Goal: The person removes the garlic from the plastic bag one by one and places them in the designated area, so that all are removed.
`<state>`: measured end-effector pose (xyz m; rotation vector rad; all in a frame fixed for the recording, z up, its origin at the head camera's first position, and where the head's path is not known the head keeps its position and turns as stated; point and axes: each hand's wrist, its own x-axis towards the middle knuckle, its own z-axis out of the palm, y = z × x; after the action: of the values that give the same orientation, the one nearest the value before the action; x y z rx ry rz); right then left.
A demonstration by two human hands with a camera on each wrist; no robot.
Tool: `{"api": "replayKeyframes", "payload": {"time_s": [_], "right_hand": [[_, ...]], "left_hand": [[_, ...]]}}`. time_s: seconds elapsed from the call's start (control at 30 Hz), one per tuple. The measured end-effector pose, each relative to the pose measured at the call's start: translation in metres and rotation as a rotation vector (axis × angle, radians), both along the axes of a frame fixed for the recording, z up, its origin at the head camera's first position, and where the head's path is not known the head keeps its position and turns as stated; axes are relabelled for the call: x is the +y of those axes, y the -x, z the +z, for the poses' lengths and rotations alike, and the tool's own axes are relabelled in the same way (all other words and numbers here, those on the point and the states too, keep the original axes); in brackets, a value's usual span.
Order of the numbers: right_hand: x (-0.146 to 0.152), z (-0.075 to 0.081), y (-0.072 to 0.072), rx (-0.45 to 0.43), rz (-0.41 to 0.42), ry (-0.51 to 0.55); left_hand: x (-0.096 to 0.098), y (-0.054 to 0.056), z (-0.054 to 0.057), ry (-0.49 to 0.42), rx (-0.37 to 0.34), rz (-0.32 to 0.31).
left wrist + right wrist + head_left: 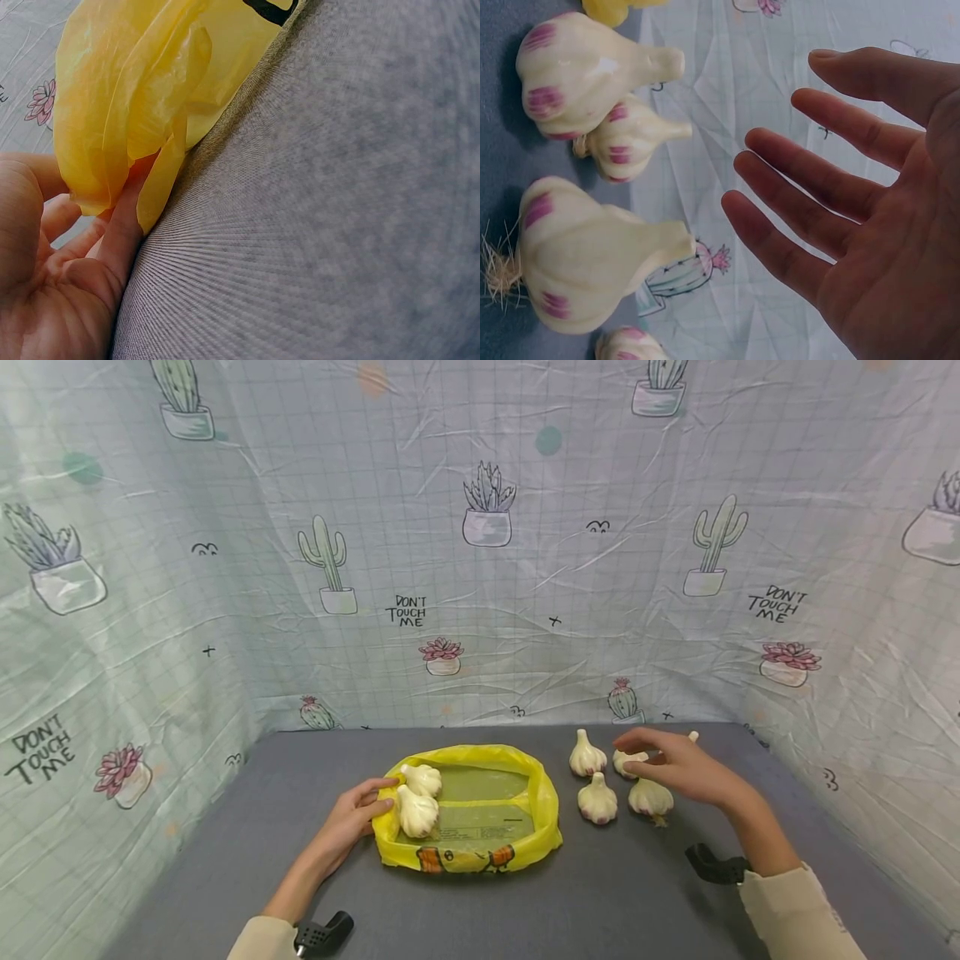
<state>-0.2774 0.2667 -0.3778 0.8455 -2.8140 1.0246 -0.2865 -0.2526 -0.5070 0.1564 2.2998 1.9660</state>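
Observation:
A yellow plastic bag (543, 810) lies with its mouth spread wide and its rim folded back. Two garlic bulbs (417, 812) sit inside, at its left end. My left hand (352, 814) holds the bag's left edge; in the left wrist view the thin yellow film gathers between thumb and fingers (124, 232). Over the several garlic bulbs (597, 800) right of the bag hovers my right hand (686, 768), its fingers spread and nothing held. Purple-marked bulbs (592, 255) stand upright beyond those fingertips in the right wrist view, one with stringy roots.
A grey tabletop (510, 914) carries the bag and the loose bulbs. Around its back and sides hangs a pale sheet (540, 652) printed with cacti. Each wrist wears a black strap mount (324, 935).

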Motion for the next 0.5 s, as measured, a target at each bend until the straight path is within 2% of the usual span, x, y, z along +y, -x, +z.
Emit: {"api": "replayKeyframes", "payload": {"time_s": [0.23, 0.5], "right_hand": [[-0.009, 0.0, 0.001, 0.013, 0.051, 0.012], [-0.031, -0.003, 0.004, 0.018, 0.113, 0.0]], "left_hand": [[0.0, 0.001, -0.001, 0.002, -0.006, 0.015], [-0.001, 0.001, 0.0, 0.003, -0.003, -0.002]]}}
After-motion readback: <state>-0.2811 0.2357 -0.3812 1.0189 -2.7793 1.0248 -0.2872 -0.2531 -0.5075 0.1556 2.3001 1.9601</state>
